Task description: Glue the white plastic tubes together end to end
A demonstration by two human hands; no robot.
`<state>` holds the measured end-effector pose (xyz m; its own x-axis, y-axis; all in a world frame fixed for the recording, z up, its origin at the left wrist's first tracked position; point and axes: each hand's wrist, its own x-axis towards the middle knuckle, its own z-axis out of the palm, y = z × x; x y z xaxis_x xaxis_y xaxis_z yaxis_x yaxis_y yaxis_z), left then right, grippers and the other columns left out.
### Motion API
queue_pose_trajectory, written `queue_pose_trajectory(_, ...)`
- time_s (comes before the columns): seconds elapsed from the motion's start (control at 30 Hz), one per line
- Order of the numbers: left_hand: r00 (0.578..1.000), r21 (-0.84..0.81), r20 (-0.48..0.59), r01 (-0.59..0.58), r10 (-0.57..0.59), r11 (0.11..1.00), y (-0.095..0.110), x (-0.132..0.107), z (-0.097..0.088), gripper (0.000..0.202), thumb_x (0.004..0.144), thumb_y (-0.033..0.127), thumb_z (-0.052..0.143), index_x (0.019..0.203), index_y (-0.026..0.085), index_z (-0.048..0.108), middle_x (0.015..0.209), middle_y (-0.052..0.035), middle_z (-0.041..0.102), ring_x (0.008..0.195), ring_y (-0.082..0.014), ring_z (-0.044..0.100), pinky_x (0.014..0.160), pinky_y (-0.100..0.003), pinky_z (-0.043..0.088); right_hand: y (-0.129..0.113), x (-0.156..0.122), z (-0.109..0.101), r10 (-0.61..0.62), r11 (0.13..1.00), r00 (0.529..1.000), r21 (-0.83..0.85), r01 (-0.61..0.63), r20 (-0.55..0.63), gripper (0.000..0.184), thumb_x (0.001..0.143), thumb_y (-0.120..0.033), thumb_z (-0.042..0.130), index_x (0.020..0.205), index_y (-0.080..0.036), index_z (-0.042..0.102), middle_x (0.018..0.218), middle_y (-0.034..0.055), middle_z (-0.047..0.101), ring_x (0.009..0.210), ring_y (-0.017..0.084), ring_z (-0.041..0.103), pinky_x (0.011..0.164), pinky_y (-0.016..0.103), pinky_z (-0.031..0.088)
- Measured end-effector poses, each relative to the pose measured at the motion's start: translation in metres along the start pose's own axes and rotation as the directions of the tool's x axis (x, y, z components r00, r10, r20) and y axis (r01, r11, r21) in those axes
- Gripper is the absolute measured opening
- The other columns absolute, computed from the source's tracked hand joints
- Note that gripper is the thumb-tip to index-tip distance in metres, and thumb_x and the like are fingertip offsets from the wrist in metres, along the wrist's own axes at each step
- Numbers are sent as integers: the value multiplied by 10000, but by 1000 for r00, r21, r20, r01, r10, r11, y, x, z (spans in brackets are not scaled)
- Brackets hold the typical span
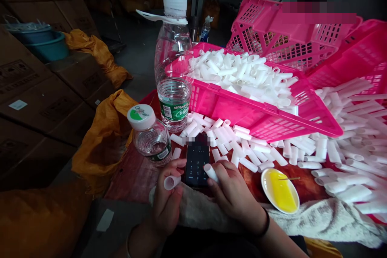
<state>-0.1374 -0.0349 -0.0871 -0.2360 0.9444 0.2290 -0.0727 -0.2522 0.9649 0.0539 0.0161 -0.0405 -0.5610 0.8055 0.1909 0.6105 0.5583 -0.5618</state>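
Note:
My left hand (168,201) is closed around a short white plastic tube (172,182), its open end facing me. In my right hand (232,189) a second white tube (211,172) is pinched between thumb and fingers. Between the two hands lies a phone (197,161) with a number keypad lit on its dark screen. Many loose white tubes (223,135) are strewn on the red tabletop just beyond the phone. To the right of my right hand sits a small white dish (296,205) of yellow stuff, a thin stick resting across it.
A pink basket (229,107) heaped with tubes stands behind, more pink crates (281,36) beyond it. Two clear bottles, a tall one (173,60) and a squat one (151,141), stand left. A cloth (329,217) lies along the front edge. Cartons (54,100) and orange sacks (102,141) line the left.

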Motion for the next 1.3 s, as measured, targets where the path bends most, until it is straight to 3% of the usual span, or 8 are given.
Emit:
queue_pose_trajectory(0.23,999,29,30,-42,41,999,1,1,0,125,880,260,532,1003,237,537,1263,-91,560,1183,-303,492,935,-468,421,10,-14,5,84,986,974,159,-51,-212,237,950,-284,407,1131,-197,532,1017,99,658,934,265,616,821,423,485)
queue_pose_trajectory(0.5,999,33,43,-27,26,999,3,0,-1,130,892,250,515,1021,250,526,1255,-72,557,1213,-301,469,939,-447,411,16,-12,15,172,970,946,214,-114,-276,190,959,-311,432,1076,-204,536,989,86,665,918,245,629,802,396,496)
queue_pose_trajectory(0.67,1000,14,32,-1,1,1000,4,1,1,122,881,258,524,1003,265,531,1258,-53,565,1217,-308,474,954,-458,405,18,-11,17,251,948,924,266,-174,-290,216,978,-345,401,1104,-205,507,1022,98,637,959,250,614,822,409,501)
queue_pose_trajectory(0.8,999,18,45,-30,29,999,1,1,1,131,890,235,508,1018,257,520,1268,-62,553,1201,-303,481,945,-450,408,12,10,7,265,956,911,209,-206,-316,219,988,-361,370,1105,-213,481,1004,100,624,951,255,600,820,413,499)
queue_pose_trajectory(0.9,999,2,32,-40,40,999,-3,1,-1,154,878,223,521,1031,242,525,1268,-85,547,1194,-311,484,942,-458,426,9,37,-2,230,971,934,125,-202,-272,211,986,-374,358,1008,-209,487,886,90,638,856,261,604,748,407,499)
queue_pose_trajectory(1.03,999,-21,15,-29,30,999,-3,0,-1,156,864,236,547,1019,247,543,1265,-88,548,1190,-320,483,950,-469,450,9,60,-8,184,975,970,158,-159,-156,201,993,-355,343,989,-206,476,845,74,650,827,247,615,721,381,500)
queue_pose_trajectory(1.3,998,-21,52,-32,33,999,-1,-1,-1,156,903,217,493,1047,268,523,1287,-67,530,1191,-296,493,964,-452,451,24,37,-8,180,974,958,173,-143,-222,228,999,-369,334,1004,-216,504,972,95,628,958,256,586,823,416,488)
